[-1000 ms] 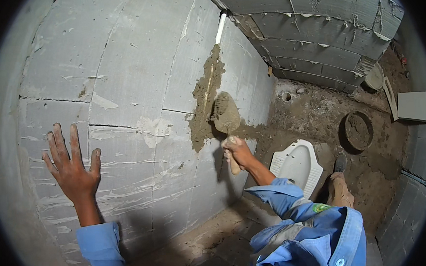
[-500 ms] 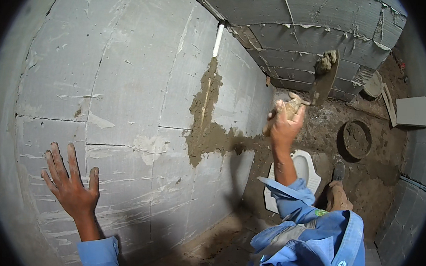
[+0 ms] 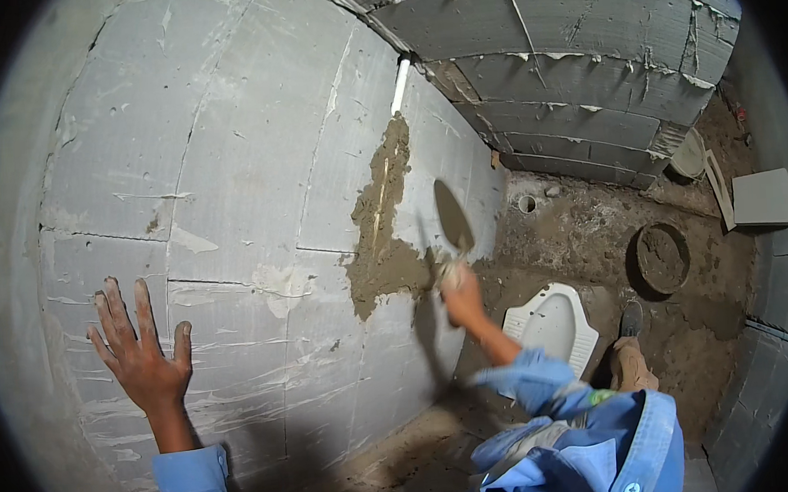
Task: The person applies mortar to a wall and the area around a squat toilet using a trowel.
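Observation:
My right hand (image 3: 459,293) is closed round the handle of a trowel (image 3: 453,215), its pointed blade raised close to the wall. Behind and left of it, a strip of wet grey-brown mortar (image 3: 383,238) runs down the grey block wall (image 3: 227,166), widening at its lower end. A white pipe (image 3: 400,87) shows above the mortar, and a thin pale line of it peeks through lower down. My left hand (image 3: 150,360) lies flat on the wall at the left, fingers spread, holding nothing.
A white squat toilet pan (image 3: 552,326) is set in the dirt floor beside my right arm. Farther right stands a round basin (image 3: 661,261) with mortar in it. A white box (image 3: 762,199) and a bucket (image 3: 687,156) are near the right wall. My shoe (image 3: 630,319) is by the toilet.
My right hand has swung left toward the wall with the trowel. The lump of mortar seen on the blade before no longer shows. My left hand stays on the wall.

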`<state>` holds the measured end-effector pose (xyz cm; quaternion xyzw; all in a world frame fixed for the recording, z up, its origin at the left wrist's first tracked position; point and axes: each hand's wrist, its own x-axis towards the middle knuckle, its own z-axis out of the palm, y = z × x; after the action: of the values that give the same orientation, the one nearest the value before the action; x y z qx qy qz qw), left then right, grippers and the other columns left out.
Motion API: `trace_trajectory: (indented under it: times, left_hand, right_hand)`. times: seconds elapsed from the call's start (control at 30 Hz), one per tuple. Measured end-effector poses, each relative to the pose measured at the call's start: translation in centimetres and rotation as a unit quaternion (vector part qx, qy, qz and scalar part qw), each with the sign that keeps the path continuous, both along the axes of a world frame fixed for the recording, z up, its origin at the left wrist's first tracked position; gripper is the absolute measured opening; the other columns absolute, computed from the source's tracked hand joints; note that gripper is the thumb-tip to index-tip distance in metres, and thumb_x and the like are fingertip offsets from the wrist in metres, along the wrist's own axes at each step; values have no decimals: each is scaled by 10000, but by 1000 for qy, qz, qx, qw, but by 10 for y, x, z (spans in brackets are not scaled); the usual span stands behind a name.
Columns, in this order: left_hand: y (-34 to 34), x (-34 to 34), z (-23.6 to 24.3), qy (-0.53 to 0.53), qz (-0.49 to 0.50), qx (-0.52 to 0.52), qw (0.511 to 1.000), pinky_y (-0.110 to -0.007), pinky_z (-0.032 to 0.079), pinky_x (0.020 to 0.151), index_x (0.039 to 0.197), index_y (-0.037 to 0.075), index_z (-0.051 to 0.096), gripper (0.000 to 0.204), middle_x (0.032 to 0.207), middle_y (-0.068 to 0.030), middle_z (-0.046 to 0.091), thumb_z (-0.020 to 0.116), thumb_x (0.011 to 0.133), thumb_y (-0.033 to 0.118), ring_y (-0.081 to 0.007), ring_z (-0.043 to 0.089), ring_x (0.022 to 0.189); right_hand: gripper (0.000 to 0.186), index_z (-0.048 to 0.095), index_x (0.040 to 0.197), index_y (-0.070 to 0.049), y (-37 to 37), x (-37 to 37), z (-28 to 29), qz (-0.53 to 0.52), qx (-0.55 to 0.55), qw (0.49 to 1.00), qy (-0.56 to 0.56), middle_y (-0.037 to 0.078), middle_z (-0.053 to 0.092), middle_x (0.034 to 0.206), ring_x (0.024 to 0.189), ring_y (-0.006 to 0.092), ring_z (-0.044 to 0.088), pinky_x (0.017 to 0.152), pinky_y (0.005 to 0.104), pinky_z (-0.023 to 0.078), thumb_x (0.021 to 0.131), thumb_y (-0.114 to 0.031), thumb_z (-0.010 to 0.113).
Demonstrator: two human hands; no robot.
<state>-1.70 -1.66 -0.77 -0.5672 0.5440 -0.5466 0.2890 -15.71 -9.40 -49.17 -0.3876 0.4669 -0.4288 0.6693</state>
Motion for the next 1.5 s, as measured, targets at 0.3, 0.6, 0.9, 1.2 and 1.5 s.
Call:
trace_trajectory:
  times: [0.3, 0.6, 0.9, 1.2, 1.5]
  left_hand:
    - [-2, 4, -3, -17, 16, 13, 1000, -548, 171, 1153, 1462, 277, 379, 718, 1566, -44, 260, 601, 814, 493, -277, 230, 1440]
    - [-2, 8, -4, -11, 1, 11, 1000, -548, 176, 1151, 1463, 278, 378, 732, 1566, -46, 259, 613, 802, 487, -282, 235, 1438]
    - [1, -1, -3, -10, 10, 9, 1000, -539, 175, 1159, 1461, 280, 376, 728, 1568, -40, 250, 624, 804, 474, -275, 229, 1439]
    - [-1, -3, -3, 3, 6, 8, 1000, -545, 170, 1155, 1463, 279, 374, 726, 1567, -40, 256, 628, 805, 454, -281, 233, 1437]
    - [-4, -3, -4, -7, 17, 10, 1000, -547, 172, 1150, 1461, 255, 384, 725, 1564, -62, 263, 627, 805, 443, -299, 237, 1435]
  right_hand:
    - [283, 563, 901, -36, -193, 53, 9, -101, -110, 985, 89, 229, 631, 785, 756, 419, 614, 674, 479, 469, 807, -294, 632]
    - [332, 565, 1000, -42, -121, 80, -7, -37, -98, 990, 96, 254, 641, 809, 785, 448, 622, 712, 498, 489, 798, -300, 619]
    - [150, 549, 918, -44, 53, 47, 45, 149, 144, 943, -262, 71, 555, 704, 612, 202, 566, 553, 355, 490, 871, -166, 620]
    - [167, 529, 1041, -22, -8, -80, 107, 22, 195, 876, -441, 47, 510, 737, 543, 139, 532, 462, 288, 498, 878, -54, 509]
    - [238, 511, 1117, -12, -90, -62, 108, -388, -44, 904, -174, 12, 542, 743, 575, 76, 537, 492, 230, 442, 908, -94, 589]
